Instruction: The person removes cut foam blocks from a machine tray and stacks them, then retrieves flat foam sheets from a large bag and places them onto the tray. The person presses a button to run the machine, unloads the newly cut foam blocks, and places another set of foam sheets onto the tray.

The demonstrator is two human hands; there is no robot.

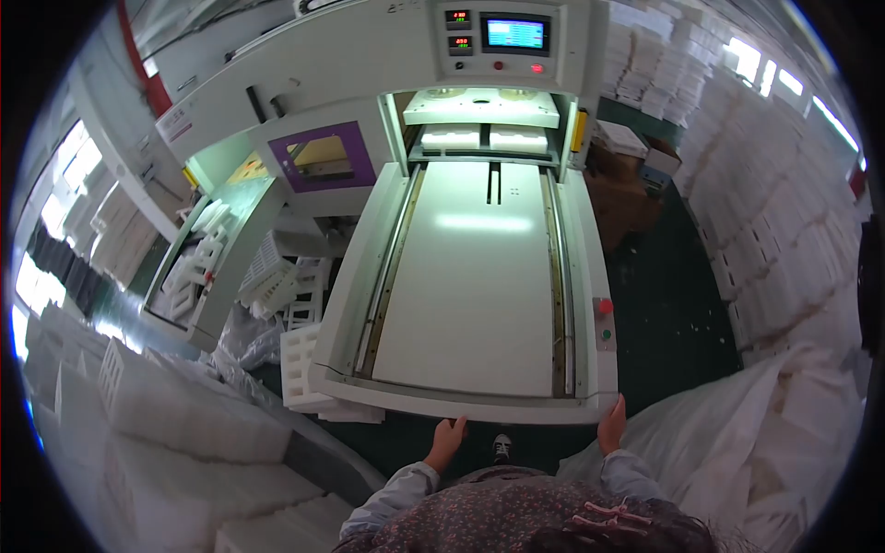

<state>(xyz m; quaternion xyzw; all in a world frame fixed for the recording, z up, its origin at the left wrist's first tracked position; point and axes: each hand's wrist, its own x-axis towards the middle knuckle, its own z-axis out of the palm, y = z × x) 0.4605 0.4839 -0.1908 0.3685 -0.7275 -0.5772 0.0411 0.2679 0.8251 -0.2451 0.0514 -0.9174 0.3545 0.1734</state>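
Note:
In the head view, a white machine bed (466,304) stretches away from me, with metal rails along both sides. My left hand (446,444) is at the bed's front edge (489,414), left of my body. Its fingers are curled, and what they hold, if anything, is hidden. At the front right corner of the bed, my right hand (611,427) is closed around the edge. Far back, under the lit opening of the machine, two white foam-like blocks (452,138) lie side by side on a tray.
Above the opening, a control panel has a blue screen (515,35). A red button (604,306) sits on the bed's right side. White molded pieces (195,272) lie on a side chute at left. Tall white stacks (784,212) line the right, and wrapped white blocks (184,405) stand left.

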